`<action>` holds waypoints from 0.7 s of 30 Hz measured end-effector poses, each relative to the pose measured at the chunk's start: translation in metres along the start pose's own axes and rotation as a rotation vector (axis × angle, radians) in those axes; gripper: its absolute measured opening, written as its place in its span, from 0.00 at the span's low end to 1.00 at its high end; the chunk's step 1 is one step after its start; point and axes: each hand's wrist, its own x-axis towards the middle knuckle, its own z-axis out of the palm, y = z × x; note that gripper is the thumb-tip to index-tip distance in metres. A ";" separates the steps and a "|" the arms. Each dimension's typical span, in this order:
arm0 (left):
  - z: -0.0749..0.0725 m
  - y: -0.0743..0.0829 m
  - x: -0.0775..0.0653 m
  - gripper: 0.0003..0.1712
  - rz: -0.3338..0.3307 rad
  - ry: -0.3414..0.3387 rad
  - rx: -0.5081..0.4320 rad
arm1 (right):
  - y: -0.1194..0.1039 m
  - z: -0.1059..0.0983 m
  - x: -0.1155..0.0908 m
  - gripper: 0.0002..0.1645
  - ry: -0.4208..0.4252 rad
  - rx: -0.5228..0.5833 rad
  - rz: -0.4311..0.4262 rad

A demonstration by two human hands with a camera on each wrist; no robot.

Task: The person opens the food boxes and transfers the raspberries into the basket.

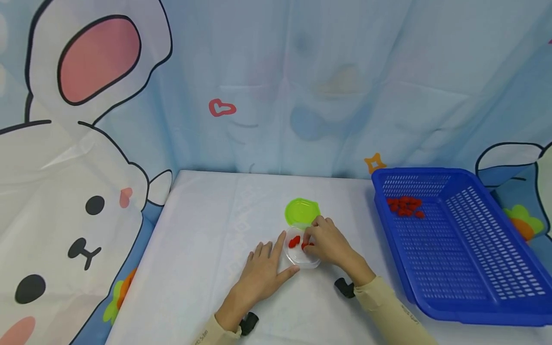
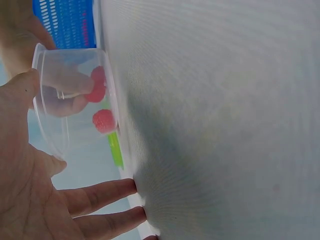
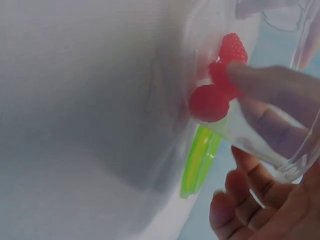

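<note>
A clear plastic cup (image 1: 297, 261) stands on the white table, with red raspberries (image 2: 104, 121) at its bottom. My left hand (image 1: 263, 273) holds the cup at its rim between thumb and index finger, the other fingers spread with their tips on the table. From above, my right hand (image 1: 329, 242) reaches into the cup. Its thumb and a finger pinch a raspberry (image 3: 222, 77), low among the others; another raspberry (image 3: 209, 103) lies right beside it. Behind the cup lies a bright green lid (image 1: 302, 211), flat on the table.
At the right stands a blue plastic basket (image 1: 448, 282) with a small heap of raspberries (image 1: 404, 206) at its far left end. A curtain (image 1: 267, 72) with cartoon prints hangs behind the table. Black wrist pieces (image 1: 248, 324) sit at both sleeves.
</note>
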 end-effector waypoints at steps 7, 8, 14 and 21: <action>0.001 -0.001 0.001 0.53 0.003 0.008 0.002 | 0.011 0.005 0.002 0.12 -0.023 0.194 -0.012; 0.002 -0.001 0.001 0.53 0.003 0.009 0.003 | 0.012 0.005 0.002 0.12 -0.020 0.217 -0.019; 0.002 -0.002 0.001 0.53 0.006 0.014 0.004 | 0.017 0.006 0.001 0.11 -0.003 0.330 -0.052; 0.002 -0.003 0.002 0.53 -0.004 -0.017 -0.006 | 0.020 0.003 -0.005 0.09 0.071 0.420 -0.080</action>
